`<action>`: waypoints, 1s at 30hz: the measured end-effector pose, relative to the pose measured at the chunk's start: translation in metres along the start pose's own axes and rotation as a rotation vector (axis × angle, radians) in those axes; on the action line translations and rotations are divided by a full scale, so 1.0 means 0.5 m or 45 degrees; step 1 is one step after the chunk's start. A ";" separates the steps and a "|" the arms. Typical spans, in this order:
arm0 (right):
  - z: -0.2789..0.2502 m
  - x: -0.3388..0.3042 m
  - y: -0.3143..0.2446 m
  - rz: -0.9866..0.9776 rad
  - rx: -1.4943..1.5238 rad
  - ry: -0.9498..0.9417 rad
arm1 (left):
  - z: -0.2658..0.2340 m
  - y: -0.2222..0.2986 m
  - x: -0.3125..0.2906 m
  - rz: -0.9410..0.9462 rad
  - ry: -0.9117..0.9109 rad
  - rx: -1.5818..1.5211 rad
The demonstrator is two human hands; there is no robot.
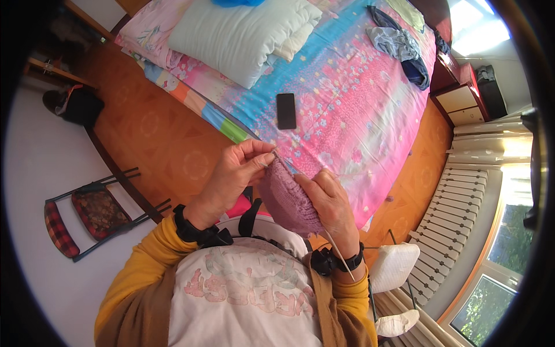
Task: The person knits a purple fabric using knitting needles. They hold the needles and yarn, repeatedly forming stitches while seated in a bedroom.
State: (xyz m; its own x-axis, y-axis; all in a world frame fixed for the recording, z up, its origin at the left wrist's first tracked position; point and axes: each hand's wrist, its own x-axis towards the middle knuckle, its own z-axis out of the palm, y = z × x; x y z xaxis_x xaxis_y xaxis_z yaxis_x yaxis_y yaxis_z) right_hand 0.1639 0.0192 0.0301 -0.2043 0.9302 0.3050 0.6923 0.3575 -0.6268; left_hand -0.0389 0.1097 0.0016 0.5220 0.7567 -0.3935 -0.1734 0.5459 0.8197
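A piece of mauve knitting [286, 202] hangs between my two hands, in front of my chest. My left hand [234, 173] pinches its upper left corner between thumb and fingers, near the tip of a needle. My right hand [329, 202] is closed around the right edge of the knitting. A thin, pale knitting needle [340, 255] sticks out below that hand and slants down past my wrist. The stitches under my right fingers are partly hidden. Black bands circle both my wrists.
Ahead stands a bed with a pink and blue flowered sheet [347, 133]. On it lie a black phone [286, 111], a folded pale quilt [237, 34] and crumpled clothes [399, 46]. A folding chair [101, 211] is at left, a white-covered chair [394, 267] and radiator [448, 231] at right.
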 end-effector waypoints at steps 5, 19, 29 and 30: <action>0.005 0.006 -0.006 0.090 -0.079 -0.031 | 0.005 -0.008 -0.006 -0.037 -0.023 0.023; 0.022 0.015 0.038 0.215 0.180 0.064 | 0.014 -0.016 -0.010 -0.189 -0.147 0.104; 0.019 0.023 0.018 0.137 0.118 -0.074 | -0.015 -0.001 0.003 0.165 0.074 0.209; 0.011 0.024 0.016 0.154 0.156 -0.092 | -0.015 0.004 0.001 0.052 0.071 0.114</action>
State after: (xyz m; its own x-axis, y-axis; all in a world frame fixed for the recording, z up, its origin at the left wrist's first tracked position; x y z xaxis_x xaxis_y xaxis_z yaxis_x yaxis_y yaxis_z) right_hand 0.1634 0.0338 0.0248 -0.1772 0.9690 0.1724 0.6264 0.2462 -0.7397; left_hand -0.0450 0.1140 -0.0001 0.4683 0.7980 -0.3793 -0.1170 0.4815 0.8686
